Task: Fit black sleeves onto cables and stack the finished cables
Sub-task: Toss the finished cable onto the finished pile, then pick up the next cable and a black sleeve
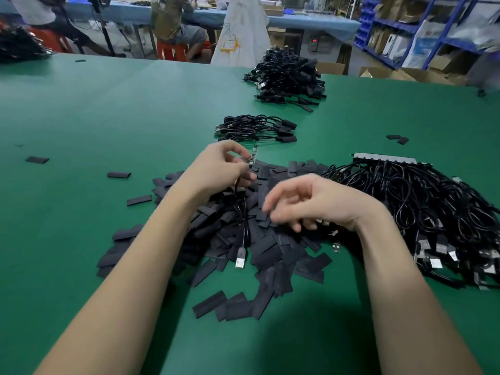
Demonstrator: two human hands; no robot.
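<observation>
- Left hand (216, 169) is bare: no glove, ring or watch shows on it.
- Right hand (316, 201) is likewise bare, its wrist unadorned.
- Both forearms enter from 6 o'clock, uncovered along their whole visible length; no sleeve edge comes into view.

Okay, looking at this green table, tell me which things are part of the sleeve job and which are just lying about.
Part of the job:
- cable held in the left hand
- right hand over the sleeve pile
- bare cable heap
- small finished stack
- big finished heap

Lying about:
- stray sleeves on the table
- white bag
- cardboard boxes
- blue shelves
</observation>
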